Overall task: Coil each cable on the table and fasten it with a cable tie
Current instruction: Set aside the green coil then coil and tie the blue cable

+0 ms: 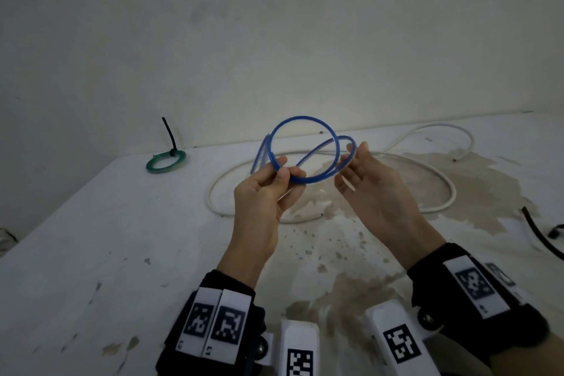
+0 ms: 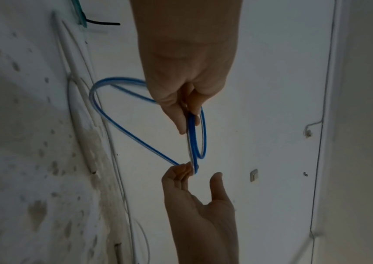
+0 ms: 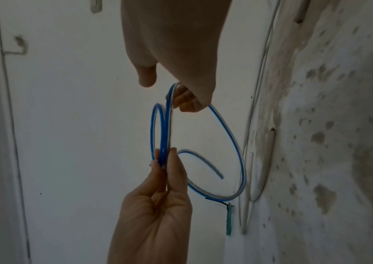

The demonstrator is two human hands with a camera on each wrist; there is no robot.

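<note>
A blue cable (image 1: 305, 117) (image 2: 122, 128) (image 3: 166, 125) hangs in a few loose loops above the table. My left hand (image 1: 285, 171) (image 2: 187, 110) (image 3: 165, 160) pinches the gathered loops between thumb and fingers at their lower left. My right hand (image 1: 354, 159) (image 2: 187, 169) (image 3: 181, 100) hooks its curled fingertips round the right side of a loop, thumb held apart. One free end of the blue cable curls loose below the left hand in the right wrist view. A green coil (image 1: 152, 166) (image 3: 229, 219), fastened with a black tie (image 1: 169, 134), lies at the back left.
A thick white cable (image 1: 439, 174) sprawls in a wide loop on the stained white table (image 1: 122, 253) under my hands. A thinner white cable (image 1: 442, 127) lies behind it. A black cable (image 1: 537, 235) enters at the right edge. A wall stands close behind.
</note>
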